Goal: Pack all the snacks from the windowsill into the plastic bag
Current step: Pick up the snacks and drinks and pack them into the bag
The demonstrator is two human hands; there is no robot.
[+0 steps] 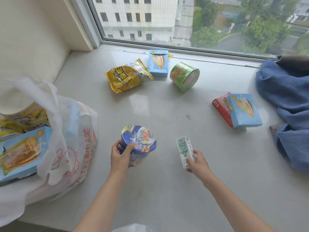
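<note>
Head view: a blue cup (pixel 138 144) of noodles is gripped by the left hand (pixel 120 156), whose fingers and thumb are curled round its side, and it is held tilted just above the sill (pixel 158 190). A milk carton (pixel 186 151) is held upright in the right hand (pixel 197 162), pinched at its lower half between thumb and fingers. Both forearms are seen reaching in from the bottom edge.

At the left, the white plastic bag (pixel 71 131) with red print is seen standing open on the sill. A pale blue box (pixel 21 151) is lodged in its mouth, with yellow packets and a white tub (pixel 16 104) behind it.

Further back, near the window (pixel 184 22), a yellow bag (pixel 128 76) is laid flat, its corner touching a blue box (pixel 158 63) that is propped upright. Just beside that box a green cup (pixel 184 77) is seen lying on its side. Well to the right, another blue box (pixel 244 110) is rested partly over a red box (pixel 221 107). A crumpled blue cloth (pixel 284 97) is heaped at the right end of the sill, just beside those two boxes.
</note>
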